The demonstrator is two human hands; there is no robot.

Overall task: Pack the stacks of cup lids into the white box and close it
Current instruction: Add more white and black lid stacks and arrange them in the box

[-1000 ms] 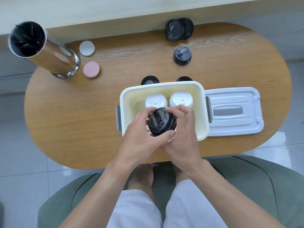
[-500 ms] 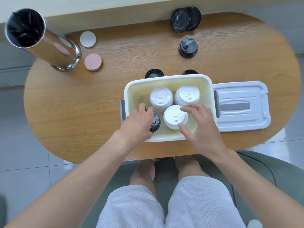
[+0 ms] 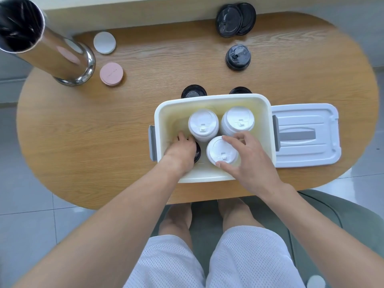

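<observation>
One head camera looks steeply down from close above the table (image 3: 104,142), facing forward, with the person's lap at the bottom edge.

We see a white box (image 3: 212,100) with a creamy, yellowish inside and grey side latches, and in it three white lid stacks (image 3: 203,124) beside one black stack (image 3: 197,151). Its lid (image 3: 305,135) is pale bluish white with a grey handle. The desk (image 3: 124,125) is warm wood grain — black lids (image 3: 238,57) lie on it, with one pink disc (image 3: 111,73) and one white disc (image 3: 104,42). The shorts (image 3: 207,260) are white mesh — finely dotted.
</observation>
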